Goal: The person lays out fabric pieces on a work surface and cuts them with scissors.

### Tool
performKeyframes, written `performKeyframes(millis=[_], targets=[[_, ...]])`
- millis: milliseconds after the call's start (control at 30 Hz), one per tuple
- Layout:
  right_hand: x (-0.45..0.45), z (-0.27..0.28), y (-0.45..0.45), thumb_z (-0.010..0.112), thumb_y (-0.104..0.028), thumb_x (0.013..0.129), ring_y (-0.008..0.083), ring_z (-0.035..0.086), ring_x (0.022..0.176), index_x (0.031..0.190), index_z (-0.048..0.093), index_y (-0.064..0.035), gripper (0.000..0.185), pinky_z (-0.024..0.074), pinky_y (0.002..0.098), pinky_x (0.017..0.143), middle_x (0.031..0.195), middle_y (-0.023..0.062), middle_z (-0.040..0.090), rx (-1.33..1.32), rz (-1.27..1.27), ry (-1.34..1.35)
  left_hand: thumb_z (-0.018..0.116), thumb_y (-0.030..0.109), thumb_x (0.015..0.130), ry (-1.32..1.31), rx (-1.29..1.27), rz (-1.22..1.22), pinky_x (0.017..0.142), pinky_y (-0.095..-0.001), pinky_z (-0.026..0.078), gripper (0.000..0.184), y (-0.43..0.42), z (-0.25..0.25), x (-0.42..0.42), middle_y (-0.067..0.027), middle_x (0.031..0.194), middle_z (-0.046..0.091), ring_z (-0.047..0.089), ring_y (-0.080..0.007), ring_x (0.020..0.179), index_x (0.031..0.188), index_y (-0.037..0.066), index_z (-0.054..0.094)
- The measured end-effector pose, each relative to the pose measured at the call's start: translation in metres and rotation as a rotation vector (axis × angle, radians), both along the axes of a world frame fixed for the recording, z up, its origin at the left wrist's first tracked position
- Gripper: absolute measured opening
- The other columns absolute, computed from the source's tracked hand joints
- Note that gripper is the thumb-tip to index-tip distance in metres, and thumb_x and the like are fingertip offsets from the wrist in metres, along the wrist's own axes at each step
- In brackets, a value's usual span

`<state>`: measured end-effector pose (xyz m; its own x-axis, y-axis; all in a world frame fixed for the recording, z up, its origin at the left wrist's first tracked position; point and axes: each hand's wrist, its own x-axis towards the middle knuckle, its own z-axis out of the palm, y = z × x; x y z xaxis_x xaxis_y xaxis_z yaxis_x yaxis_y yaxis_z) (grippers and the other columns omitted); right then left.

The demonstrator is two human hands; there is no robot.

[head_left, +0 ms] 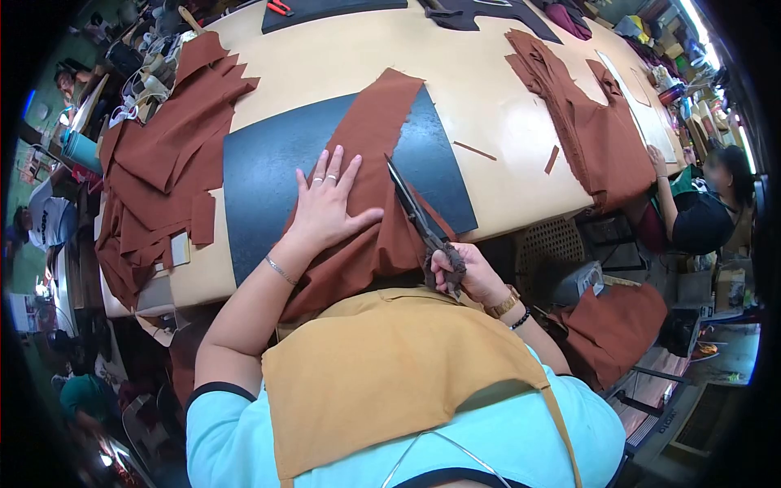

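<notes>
My left hand (332, 199) lies flat with fingers spread on a strip of rust-brown fabric (373, 122). The fabric runs over a dark cutting mat (264, 175) and hangs in folds over the table edge toward my apron. My right hand (468, 272) is wrapped round the handles of a large pair of scissors (413, 210), which look bound with dark wrapping. The blades point away from me, their tip at the right edge of the fabric. Whether they are parted is hard to make out.
More brown fabric is heaped on the left (175, 154) and right (582, 134) of the table (488, 98). Two narrow scraps lie right of the mat. Red-handled pliers (281, 8) rest at the far edge. A person (708, 195) sits at the right; brown cloth (614, 333) hangs below.
</notes>
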<state>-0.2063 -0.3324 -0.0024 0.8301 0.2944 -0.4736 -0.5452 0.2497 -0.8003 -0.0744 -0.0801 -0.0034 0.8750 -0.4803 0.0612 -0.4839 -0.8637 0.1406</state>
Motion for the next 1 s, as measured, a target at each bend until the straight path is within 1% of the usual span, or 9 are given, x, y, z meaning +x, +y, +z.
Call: performKeyframes(millis=[67, 167, 267, 300, 400, 433, 733, 833, 1000], targets=[[0.001, 0.002, -0.001, 0.066, -0.035, 0.089, 0.0075, 0.060, 0.056, 0.081, 0.062, -0.0074, 0.029, 0.0445, 0.0197, 0.050, 0.066, 0.0000, 0.062, -0.012, 0.022, 0.012, 0.058, 0.059, 0.081, 0.002, -0.024, 0.011, 0.107, -0.0671, 0.014, 0.078, 0.002, -0.009, 0.009, -0.0126, 0.153, 0.024, 0.020, -0.0343, 0.142, 0.144, 0.019, 0.036], [0.009, 0.011, -0.004, 0.066, -0.030, 0.089, 0.0109, 0.060, 0.056, 0.082, 0.063, -0.0021, 0.029, 0.0504, 0.0223, 0.056, 0.066, 0.0038, 0.061, -0.099, 0.095, 0.062, 0.058, 0.053, 0.084, 0.241, 0.183, -0.086, 0.107, -0.0678, 0.014, 0.064, 0.000, 0.044, 0.042, -0.0100, 0.150, 0.031, 0.023, -0.0317, 0.141, 0.137, 0.019, 0.045], [0.015, 0.013, -0.004, 0.068, -0.040, 0.086, 0.0071, 0.061, 0.053, 0.076, 0.064, -0.0076, 0.034, 0.0410, 0.0182, 0.042, 0.063, 0.0003, 0.063, -0.163, 0.166, 0.052, 0.061, 0.056, 0.081, -0.028, 0.117, -0.443, 0.107, -0.0679, 0.014, 0.065, 0.013, 0.036, 0.077, -0.0084, 0.148, 0.035, 0.023, -0.0296, 0.141, 0.132, 0.017, 0.049], [0.016, 0.013, -0.004, 0.068, -0.041, 0.086, 0.0071, 0.061, 0.052, 0.075, 0.064, -0.0077, 0.035, 0.0408, 0.0180, 0.042, 0.063, 0.0003, 0.063, -0.170, 0.163, 0.049, 0.059, 0.063, 0.078, -0.078, 0.105, -0.441, 0.108, -0.0669, 0.013, 0.078, 0.014, 0.032, 0.081, -0.0100, 0.151, 0.030, 0.021, -0.0313, 0.142, 0.138, 0.017, 0.043], [0.017, 0.010, -0.004, 0.069, -0.042, 0.085, 0.0070, 0.060, 0.051, 0.074, 0.064, -0.0080, 0.036, 0.0412, 0.0178, 0.041, 0.062, 0.0002, 0.063, -0.178, 0.153, 0.046, 0.055, 0.071, 0.076, 0.003, 0.036, -0.388, 0.109, -0.0662, 0.011, 0.089, 0.015, 0.012, 0.084, -0.0115, 0.154, 0.023, 0.018, -0.0330, 0.143, 0.145, 0.018, 0.035], [0.017, 0.008, -0.004, 0.069, -0.042, 0.085, 0.0070, 0.060, 0.051, 0.074, 0.063, -0.0081, 0.036, 0.0419, 0.0180, 0.042, 0.062, 0.0002, 0.063, -0.170, 0.148, 0.045, 0.050, 0.075, 0.076, -0.012, 0.112, -0.385, 0.108, -0.0666, 0.011, 0.095, 0.015, 0.010, 0.085, -0.0125, 0.156, 0.018, 0.016, -0.0343, 0.143, 0.149, 0.019, 0.027], [0.008, 0.006, 0.005, 0.069, -0.037, 0.086, 0.0069, 0.057, 0.052, 0.074, 0.060, -0.0078, 0.033, 0.0462, 0.0199, 0.050, 0.063, -0.0011, 0.059, -0.054, 0.022, 0.063, 0.049, 0.076, 0.076, -0.033, 0.077, -0.210, 0.105, -0.0703, 0.015, 0.094, 0.010, -0.004, 0.050, -0.0119, 0.156, 0.019, 0.018, -0.0351, 0.143, 0.149, 0.021, 0.027], [0.007, 0.004, 0.006, 0.069, -0.036, 0.086, 0.0066, 0.056, 0.052, 0.075, 0.059, -0.0075, 0.032, 0.0466, 0.0203, 0.051, 0.063, -0.0006, 0.059, -0.058, 0.013, 0.049, 0.049, 0.077, 0.075, -0.090, 0.047, -0.165, 0.103, -0.0723, 0.015, 0.095, 0.007, -0.011, 0.044, -0.0148, 0.154, 0.021, 0.019, -0.0369, 0.142, 0.147, 0.018, 0.030], [0.006, 0.006, 0.009, 0.069, -0.035, 0.087, 0.0072, 0.055, 0.051, 0.075, 0.059, -0.0071, 0.032, 0.0471, 0.0211, 0.051, 0.062, 0.0000, 0.058, -0.020, -0.022, 0.047, 0.047, 0.078, 0.075, -0.095, 0.054, -0.051, 0.102, -0.0723, 0.015, 0.096, -0.001, -0.014, 0.026, -0.0176, 0.154, 0.019, 0.017, -0.0389, 0.142, 0.148, 0.017, 0.030]])
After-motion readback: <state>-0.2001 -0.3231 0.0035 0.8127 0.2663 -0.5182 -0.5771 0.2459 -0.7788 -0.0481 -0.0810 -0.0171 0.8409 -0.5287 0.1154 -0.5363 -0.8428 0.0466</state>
